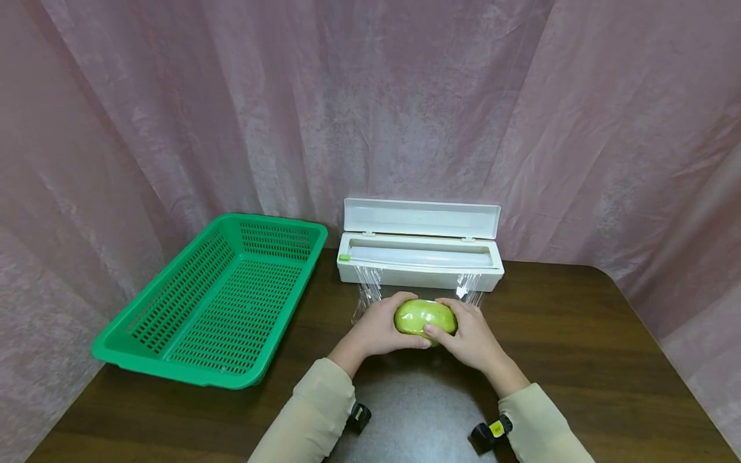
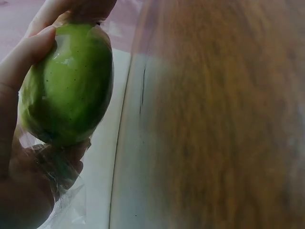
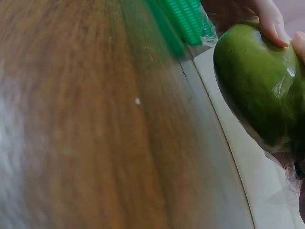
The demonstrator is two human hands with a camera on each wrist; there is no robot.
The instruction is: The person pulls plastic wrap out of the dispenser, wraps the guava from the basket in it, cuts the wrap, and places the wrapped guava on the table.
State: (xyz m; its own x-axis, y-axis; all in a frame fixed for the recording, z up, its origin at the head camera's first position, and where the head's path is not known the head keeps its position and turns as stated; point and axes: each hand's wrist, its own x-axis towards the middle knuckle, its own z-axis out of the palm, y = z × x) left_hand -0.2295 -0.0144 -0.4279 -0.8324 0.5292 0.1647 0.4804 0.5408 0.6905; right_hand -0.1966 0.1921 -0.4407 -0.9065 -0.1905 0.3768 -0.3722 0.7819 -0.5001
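Observation:
A green mango (image 1: 425, 317) is held above the table in front of the dispenser, with shiny cling film (image 2: 58, 171) stretched over its skin. My left hand (image 1: 384, 328) grips its left end and my right hand (image 1: 470, 337) grips its right end, thumbs on the near side. Behind the hands, bunched film runs at both sides up to the front of the white cling film dispenser (image 1: 417, 278), whose lid (image 1: 421, 218) stands raised over the roll (image 1: 419, 256). In the right wrist view, the mango (image 3: 257, 81) hides part of the fingers.
A green plastic basket (image 1: 289, 302) with slotted sides stands on the left of the brown wooden table (image 1: 556, 347). Pink curtains (image 1: 370, 116) hang behind the table and along its sides. A small green slider (image 1: 344, 257) sits at the dispenser's left end.

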